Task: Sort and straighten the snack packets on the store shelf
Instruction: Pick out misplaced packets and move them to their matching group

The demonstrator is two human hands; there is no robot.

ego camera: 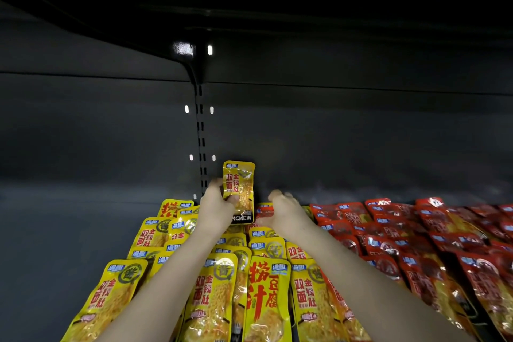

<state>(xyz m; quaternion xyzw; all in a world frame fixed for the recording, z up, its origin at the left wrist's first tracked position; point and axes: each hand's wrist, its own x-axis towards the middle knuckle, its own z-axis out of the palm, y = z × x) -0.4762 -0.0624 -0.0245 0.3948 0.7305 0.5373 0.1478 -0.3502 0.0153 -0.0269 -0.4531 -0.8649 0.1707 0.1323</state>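
A: What lies on the left?

B: The shelf [55,230] is bare there. Then come the yellow packets [211,294], overlapping in rows from near to far.

A: And the left hand?

B: The left hand [216,211] grips the held packet [239,189], a yellow one. It is upright at the far end of the yellow rows, thumb across its front.

A: The right hand?

B: The right hand [283,211] is just beside it, fingers bent down onto the packets. I cannot tell if it pinches one.

A: How to do this step well?

B: I would set the held packet down straight, label to the front, in line with its own kind, while the right hand flattens the row. The red packets [416,236] on the right belong apart. A bit of red shows between the hands, so I would check this border.
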